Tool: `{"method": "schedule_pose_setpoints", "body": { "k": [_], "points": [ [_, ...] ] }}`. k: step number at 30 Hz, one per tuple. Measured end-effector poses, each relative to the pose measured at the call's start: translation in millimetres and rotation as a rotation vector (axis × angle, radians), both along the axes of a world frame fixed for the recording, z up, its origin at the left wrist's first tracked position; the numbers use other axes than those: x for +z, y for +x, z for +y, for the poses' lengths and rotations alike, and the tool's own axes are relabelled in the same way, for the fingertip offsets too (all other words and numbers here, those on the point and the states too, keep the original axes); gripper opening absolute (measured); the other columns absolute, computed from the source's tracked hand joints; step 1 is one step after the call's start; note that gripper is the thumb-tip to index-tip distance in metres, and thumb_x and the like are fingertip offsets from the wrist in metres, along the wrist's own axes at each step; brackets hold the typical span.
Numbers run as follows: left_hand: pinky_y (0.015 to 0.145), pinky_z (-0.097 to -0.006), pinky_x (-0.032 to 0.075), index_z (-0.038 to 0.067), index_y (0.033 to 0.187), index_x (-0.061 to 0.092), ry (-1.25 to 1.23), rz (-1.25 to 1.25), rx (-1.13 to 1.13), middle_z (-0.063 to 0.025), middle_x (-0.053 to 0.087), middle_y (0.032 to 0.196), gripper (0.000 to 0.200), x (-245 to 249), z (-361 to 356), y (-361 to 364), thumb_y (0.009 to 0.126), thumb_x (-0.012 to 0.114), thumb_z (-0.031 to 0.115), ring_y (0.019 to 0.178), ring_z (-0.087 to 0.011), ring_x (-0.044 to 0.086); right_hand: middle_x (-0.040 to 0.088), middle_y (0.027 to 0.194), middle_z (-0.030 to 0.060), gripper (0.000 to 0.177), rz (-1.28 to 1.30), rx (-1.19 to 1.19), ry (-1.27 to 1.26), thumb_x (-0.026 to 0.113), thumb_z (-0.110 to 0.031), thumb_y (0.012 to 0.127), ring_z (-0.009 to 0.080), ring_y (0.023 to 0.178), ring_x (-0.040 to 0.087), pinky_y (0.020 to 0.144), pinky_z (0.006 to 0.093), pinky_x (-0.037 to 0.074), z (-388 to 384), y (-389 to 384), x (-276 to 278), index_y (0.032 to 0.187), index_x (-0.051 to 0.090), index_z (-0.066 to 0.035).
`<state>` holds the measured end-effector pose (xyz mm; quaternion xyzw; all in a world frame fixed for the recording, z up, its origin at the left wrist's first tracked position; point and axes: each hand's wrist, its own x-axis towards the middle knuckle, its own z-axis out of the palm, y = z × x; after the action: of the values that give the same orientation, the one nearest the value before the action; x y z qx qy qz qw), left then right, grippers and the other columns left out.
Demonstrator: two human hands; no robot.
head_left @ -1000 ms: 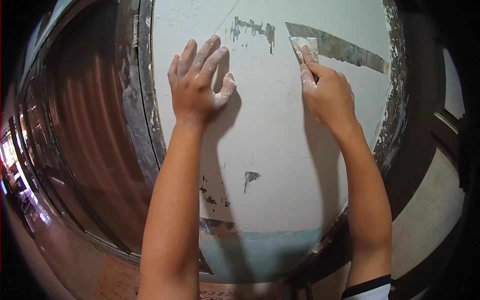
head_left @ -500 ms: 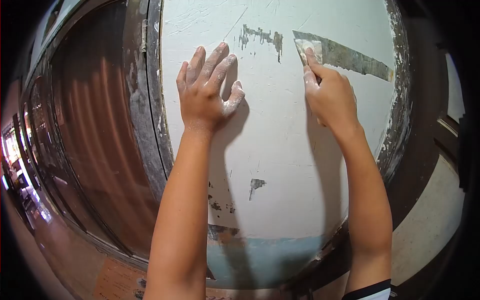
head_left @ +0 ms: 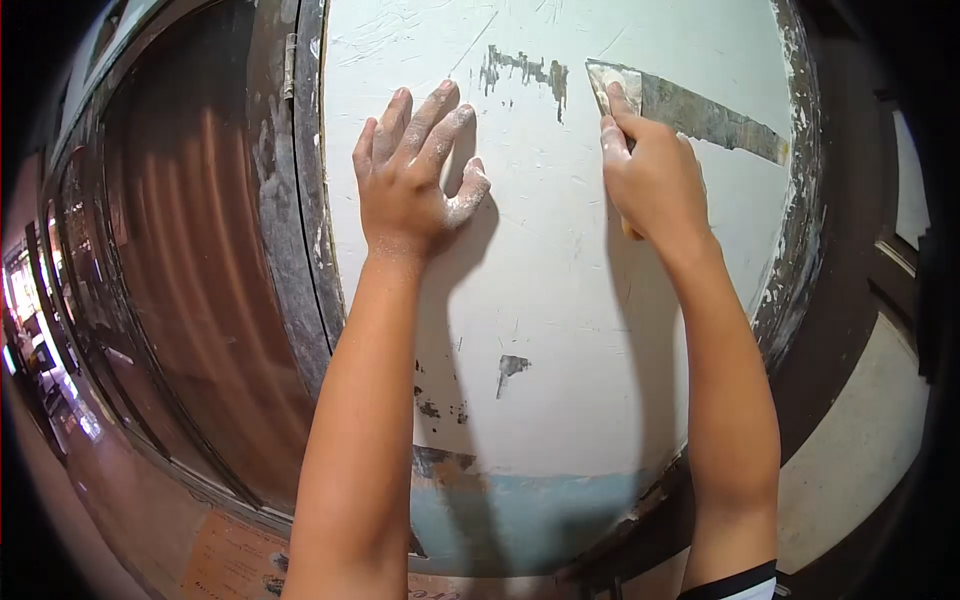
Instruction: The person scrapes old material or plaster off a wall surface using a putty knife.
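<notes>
My left hand [head_left: 415, 170], dusted with white powder, rests with fingers spread on a white painted panel [head_left: 540, 290]. To its right, my right hand [head_left: 650, 170] grips a scraper [head_left: 615, 80] whose blade lies against the panel, smeared with white residue. The index finger presses on the blade; part of the light brown handle shows below the palm. A bare grey strip [head_left: 710, 112] runs from the blade toward the panel's right edge. Between the hands, higher up, is a jagged grey patch [head_left: 525, 70].
A dark worn frame with a hinge [head_left: 290, 65] borders the panel on the left, beside a dark glazed panel with a reddish curtain [head_left: 190, 260]. Chipped trim [head_left: 800, 180] edges the right. Lower down are a small grey patch [head_left: 514, 366], a blue band [head_left: 550, 510] and brown cardboard [head_left: 235, 560].
My right hand has shifted slightly left, and the scraper has turned a little, with more of its handle showing. My left hand has stayed in nearly the same place.
</notes>
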<state>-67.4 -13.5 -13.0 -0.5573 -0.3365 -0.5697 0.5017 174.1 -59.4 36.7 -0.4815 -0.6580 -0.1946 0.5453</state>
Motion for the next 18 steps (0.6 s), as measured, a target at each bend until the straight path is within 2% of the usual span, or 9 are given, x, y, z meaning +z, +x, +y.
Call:
{"method": "schedule_pose_setpoints", "body": {
  "k": [3, 6, 7, 10, 11, 15, 18],
  "points": [
    [0.125, -0.0541, 0.027, 0.027, 0.136, 0.069, -0.001, 0.005, 0.006, 0.0076, 0.057, 0.157, 0.052, 0.7, 0.2, -0.1, 0.084, 0.071, 0.029, 0.151, -0.0288, 0.043, 0.067, 0.072, 0.0198, 0.039, -0.025, -0.001, 0.024, 0.055, -0.029, 0.105, 0.0317, 0.064, 0.065, 0.072, 0.043, 0.052, 3.4, -2.4, 1.7, 0.136, 0.07, -0.012],
    [0.125, -0.0534, 0.027, 0.027, 0.136, 0.069, -0.003, -0.002, -0.002, 0.0079, 0.057, 0.157, 0.052, 1.2, 0.6, -1.0, 0.083, 0.071, 0.029, 0.151, -0.0286, 0.043, 0.065, 0.07, 0.0194, 0.041, 0.031, 0.026, -0.038, 0.055, -0.029, 0.105, 0.0307, 0.064, 0.063, 0.072, 0.0415, 0.051, -6.8, 0.3, -8.8, 0.141, 0.068, -0.015],
    [0.125, -0.053, 0.026, 0.027, 0.136, 0.069, -0.007, -0.004, -0.007, 0.008, 0.057, 0.157, 0.052, 1.2, 0.5, -1.1, 0.084, 0.071, 0.029, 0.151, -0.0286, 0.043, 0.062, 0.067, 0.0175, 0.043, 0.026, 0.005, -0.004, 0.057, -0.027, 0.104, 0.027, 0.058, 0.056, 0.068, 0.0396, 0.05, -2.6, 4.9, -15.2, 0.145, 0.064, -0.018],
    [0.126, -0.0522, 0.026, 0.027, 0.136, 0.069, -0.012, -0.013, -0.015, 0.008, 0.057, 0.157, 0.052, -0.2, -0.8, -0.5, 0.084, 0.071, 0.029, 0.151, -0.0286, 0.043, 0.06, 0.066, 0.0158, 0.043, 0.007, -0.001, -0.024, 0.058, -0.026, 0.104, 0.0238, 0.054, 0.05, 0.064, 0.0382, 0.047, -11.3, 13.1, -24.4, 0.146, 0.064, -0.02],
    [0.126, -0.0521, 0.026, 0.027, 0.136, 0.069, -0.011, -0.012, -0.011, 0.008, 0.057, 0.157, 0.052, 0.0, -0.5, -0.7, 0.084, 0.07, 0.029, 0.151, -0.0286, 0.044, 0.072, 0.075, 0.0169, 0.038, -0.013, -0.049, -0.094, 0.054, -0.03, 0.104, 0.0373, 0.073, 0.069, 0.076, 0.049, 0.054, -17.9, 13.1, -21.7, 0.134, 0.073, -0.017],
    [0.126, -0.0531, 0.026, 0.027, 0.136, 0.069, -0.008, -0.008, -0.017, 0.0076, 0.058, 0.157, 0.052, 0.0, 0.2, 0.1, 0.084, 0.07, 0.028, 0.151, -0.0285, 0.043, 0.071, 0.073, 0.0167, 0.039, -0.097, -0.075, -0.064, 0.054, -0.032, 0.105, 0.0375, 0.071, 0.069, 0.076, 0.049, 0.054, -10.9, 20.7, -16.2, 0.136, 0.073, -0.018],
    [0.125, -0.0544, 0.027, 0.026, 0.135, 0.069, -0.003, -0.003, -0.026, 0.0072, 0.058, 0.156, 0.051, 0.7, -0.4, 0.3, 0.084, 0.07, 0.027, 0.152, -0.029, 0.043, 0.071, 0.071, 0.0156, 0.039, -0.046, -0.031, -0.129, 0.054, -0.033, 0.105, 0.0379, 0.071, 0.069, 0.079, 0.0487, 0.055, -16.9, 18.3, -11.6, 0.138, 0.071, -0.02]
  ]
}}
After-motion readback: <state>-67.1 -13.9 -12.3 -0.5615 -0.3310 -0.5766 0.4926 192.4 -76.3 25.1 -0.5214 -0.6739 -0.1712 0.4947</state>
